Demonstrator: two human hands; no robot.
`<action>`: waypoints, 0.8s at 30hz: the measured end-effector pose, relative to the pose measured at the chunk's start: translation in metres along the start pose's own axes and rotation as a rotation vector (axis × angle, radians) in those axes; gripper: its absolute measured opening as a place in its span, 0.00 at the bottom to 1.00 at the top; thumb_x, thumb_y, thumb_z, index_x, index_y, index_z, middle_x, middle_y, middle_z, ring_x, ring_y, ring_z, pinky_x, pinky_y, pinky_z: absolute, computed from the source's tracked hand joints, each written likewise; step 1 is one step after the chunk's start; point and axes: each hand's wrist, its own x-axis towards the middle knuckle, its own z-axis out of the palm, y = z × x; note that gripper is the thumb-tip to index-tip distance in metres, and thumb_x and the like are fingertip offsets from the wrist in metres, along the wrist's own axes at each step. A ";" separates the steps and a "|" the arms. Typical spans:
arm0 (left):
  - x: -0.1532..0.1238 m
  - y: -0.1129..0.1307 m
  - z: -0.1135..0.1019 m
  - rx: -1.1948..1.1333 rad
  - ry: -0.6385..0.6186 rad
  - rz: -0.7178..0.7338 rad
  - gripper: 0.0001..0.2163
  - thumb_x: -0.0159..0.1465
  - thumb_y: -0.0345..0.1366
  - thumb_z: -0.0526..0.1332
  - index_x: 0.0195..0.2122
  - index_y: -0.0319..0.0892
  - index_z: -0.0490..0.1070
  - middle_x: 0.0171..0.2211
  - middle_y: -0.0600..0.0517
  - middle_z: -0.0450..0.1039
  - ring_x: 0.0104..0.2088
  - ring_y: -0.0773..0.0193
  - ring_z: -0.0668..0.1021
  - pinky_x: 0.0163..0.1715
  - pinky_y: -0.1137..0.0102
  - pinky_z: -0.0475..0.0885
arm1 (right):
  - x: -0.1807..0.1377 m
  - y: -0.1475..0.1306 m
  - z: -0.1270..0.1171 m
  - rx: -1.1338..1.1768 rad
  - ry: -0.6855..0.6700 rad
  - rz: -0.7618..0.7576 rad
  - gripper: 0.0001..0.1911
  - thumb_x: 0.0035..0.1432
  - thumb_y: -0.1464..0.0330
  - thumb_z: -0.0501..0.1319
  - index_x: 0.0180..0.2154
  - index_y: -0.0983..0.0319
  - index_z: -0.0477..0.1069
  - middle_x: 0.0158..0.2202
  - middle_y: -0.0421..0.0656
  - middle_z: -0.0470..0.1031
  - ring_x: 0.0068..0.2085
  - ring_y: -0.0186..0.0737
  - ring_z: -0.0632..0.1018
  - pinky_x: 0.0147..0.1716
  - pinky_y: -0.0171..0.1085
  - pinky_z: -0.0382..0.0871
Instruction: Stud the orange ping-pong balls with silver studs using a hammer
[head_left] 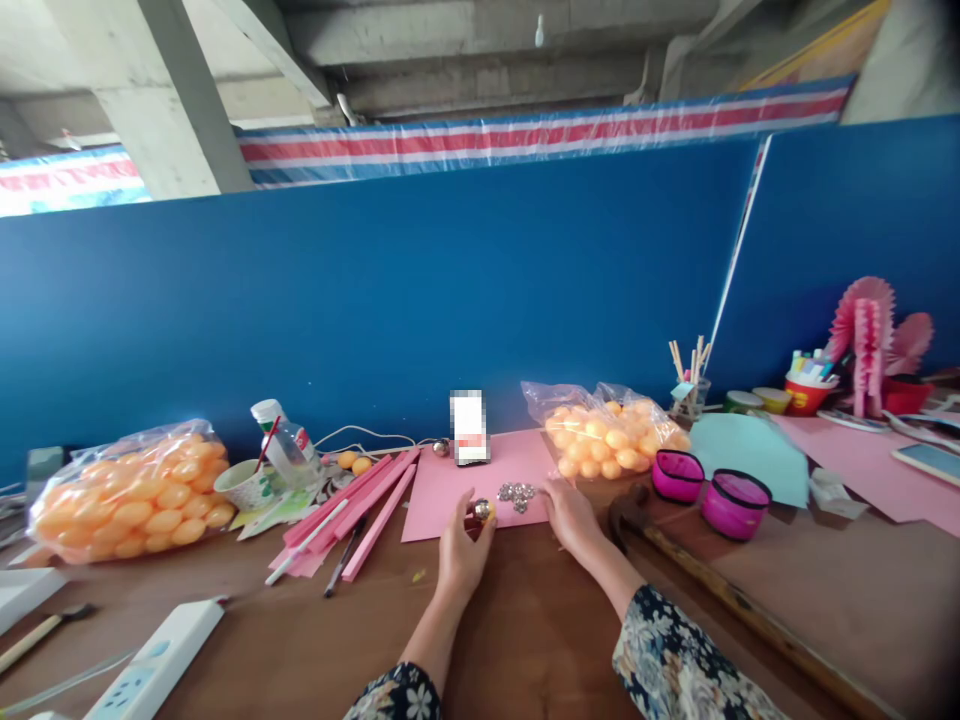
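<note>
My left hand (463, 553) rests on the wooden table at the near edge of a pink sheet (450, 485), its fingers pinched round a small shiny bell (481, 510). My right hand (571, 515) lies on the table just right of a small heap of silvery bells (517, 493) on the sheet, fingers curled and reaching toward the heap; what is in them is hidden. Both forearms wear dark floral sleeves.
A bag of orange balls (611, 430) sits behind my right hand, another bag (131, 495) at far left. Pink sticks (360, 505), a paper cup (247, 484), a bottle (283, 440), two magenta pouches (709, 490), a hammer (675, 555) and a power strip (154, 665) lie around.
</note>
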 end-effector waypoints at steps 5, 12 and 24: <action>0.000 -0.002 0.000 0.055 0.007 0.048 0.22 0.53 0.38 0.60 0.50 0.42 0.66 0.42 0.46 0.71 0.30 0.65 0.74 0.34 0.67 0.72 | 0.000 0.001 0.002 0.017 0.020 0.012 0.10 0.60 0.71 0.50 0.37 0.62 0.70 0.37 0.45 0.72 0.39 0.39 0.72 0.38 0.33 0.61; -0.003 0.008 0.002 0.027 -0.018 0.051 0.21 0.53 0.39 0.61 0.48 0.42 0.67 0.42 0.46 0.69 0.29 0.65 0.74 0.33 0.68 0.73 | 0.004 -0.009 0.002 -0.006 0.017 -0.024 0.07 0.57 0.71 0.54 0.35 0.59 0.71 0.35 0.44 0.71 0.41 0.40 0.70 0.42 0.34 0.58; -0.005 0.014 0.000 0.074 -0.042 0.070 0.17 0.55 0.40 0.58 0.45 0.41 0.69 0.41 0.46 0.71 0.33 0.63 0.75 0.36 0.68 0.72 | 0.005 -0.002 0.006 -0.035 0.033 -0.001 0.07 0.57 0.73 0.53 0.34 0.62 0.69 0.35 0.46 0.72 0.39 0.40 0.70 0.38 0.33 0.59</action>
